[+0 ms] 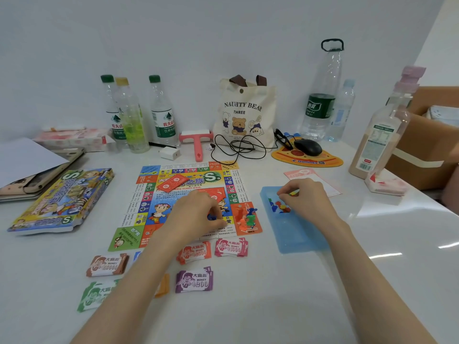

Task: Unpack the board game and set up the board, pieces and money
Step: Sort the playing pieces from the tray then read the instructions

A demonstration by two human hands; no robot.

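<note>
The colourful game board (149, 192) lies flat in the middle of the table, a red card stack (172, 182) near its centre. My left hand (198, 214) hovers low over the board and pinches a small blue piece (211, 216). Orange, green and blue pawns (247, 217) stand on the board's orange corner square. My right hand (301, 194) reaches into the blue plastic tray (295, 232) and pinches small coloured pieces; more pieces (279, 206) lie in the tray. Money stacks lie in front of the board: brown (108, 265), green (95, 295), red (195, 253), pink (231, 247), purple (195, 280).
The game box lid (62, 202) lies left of the board, with a laptop and paper (29, 167) beyond it. Water bottles (162, 112), a lint roller (197, 145), a tote bag (244, 115), a cable, a mouse (308, 147) and a tall bottle (380, 135) line the back and right.
</note>
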